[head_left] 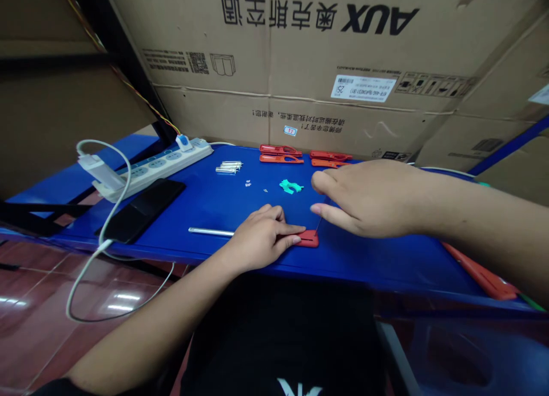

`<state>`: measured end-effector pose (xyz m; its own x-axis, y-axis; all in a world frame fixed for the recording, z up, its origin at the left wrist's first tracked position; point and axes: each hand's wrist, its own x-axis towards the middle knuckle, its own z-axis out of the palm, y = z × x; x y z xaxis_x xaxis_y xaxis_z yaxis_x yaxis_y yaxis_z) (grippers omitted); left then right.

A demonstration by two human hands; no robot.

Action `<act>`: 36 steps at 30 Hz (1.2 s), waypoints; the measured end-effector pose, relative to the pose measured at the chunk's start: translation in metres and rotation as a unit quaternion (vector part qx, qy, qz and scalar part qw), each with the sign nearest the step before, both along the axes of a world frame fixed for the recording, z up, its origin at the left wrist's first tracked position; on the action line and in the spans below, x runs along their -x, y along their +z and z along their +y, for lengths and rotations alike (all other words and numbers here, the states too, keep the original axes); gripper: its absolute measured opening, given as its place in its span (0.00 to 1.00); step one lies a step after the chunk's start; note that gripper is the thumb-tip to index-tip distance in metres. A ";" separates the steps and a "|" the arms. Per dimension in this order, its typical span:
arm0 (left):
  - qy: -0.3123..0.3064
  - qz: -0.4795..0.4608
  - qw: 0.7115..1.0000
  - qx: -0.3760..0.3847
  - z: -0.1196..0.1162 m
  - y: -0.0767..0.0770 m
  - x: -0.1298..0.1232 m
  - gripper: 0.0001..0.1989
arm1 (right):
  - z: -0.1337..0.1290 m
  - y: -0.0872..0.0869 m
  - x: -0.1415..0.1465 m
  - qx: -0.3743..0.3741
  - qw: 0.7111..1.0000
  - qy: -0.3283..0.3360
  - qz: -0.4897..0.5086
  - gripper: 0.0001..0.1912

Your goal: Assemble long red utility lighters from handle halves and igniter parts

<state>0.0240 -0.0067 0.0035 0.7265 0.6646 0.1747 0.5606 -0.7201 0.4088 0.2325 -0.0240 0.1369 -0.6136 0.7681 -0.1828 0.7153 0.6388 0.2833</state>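
Red plastic piece (307, 239) lies flat at near edge of blue table (206, 202), roughly mid-table, w/ thin metal pin (317, 226) sticking up from it at slight tilt. L hand (261, 236) sits on piece from left, fingers (291, 230) together & pressed on top; can't tell if thumb grips it, hidden. R hand (369, 199) comes in from right, just above pin, thumb & forefinger spread apart, pin's top just below forefinger, not pinched.

Far side: four long red-orange plastic parts (281, 150) in two pairs along far edge, right pair partly behind R hand. Teal plastic part (290, 186) just beyond L hand; tiny metal bits (247, 183) left of it, small silver cylinders (227, 167) further left. Long silver rod (210, 231) lies by L hand's wrist, near edge.

Left end of table: white power strip (158, 167), white charger (100, 173) w/ cable (103, 236) looping down toward tiled floor (34, 327), black phone (141, 210) face down or dark, can't tell which. Another red part (480, 273) at right edge. Cardboard boxes (274, 42) stacked beyond table, print upside down.
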 end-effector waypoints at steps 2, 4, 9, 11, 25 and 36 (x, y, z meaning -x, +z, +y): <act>-0.002 0.001 1.000 0.000 0.000 0.000 0.000 0.17 | 0.001 0.002 0.000 0.066 0.998 0.015 0.011 0.14; -0.002 0.004 1.000 0.001 0.000 0.000 -0.001 0.17 | 0.002 0.001 0.002 0.092 0.996 0.002 -0.011 0.12; 0.001 0.001 1.000 0.004 0.000 0.000 0.000 0.16 | 0.005 -0.003 0.000 -0.046 0.996 -0.042 -0.067 0.27; 0.000 -0.001 1.000 0.006 0.000 0.000 0.000 0.17 | 0.006 -0.004 -0.005 -0.023 0.999 -0.007 -0.030 0.28; -0.002 -0.001 1.000 0.007 0.000 0.001 0.000 0.17 | 0.006 0.005 0.001 0.046 0.998 0.027 -0.022 0.18; -0.001 -0.003 1.000 0.004 0.000 -0.001 0.001 0.17 | 0.010 0.000 0.003 -0.040 0.996 -0.031 -0.074 0.30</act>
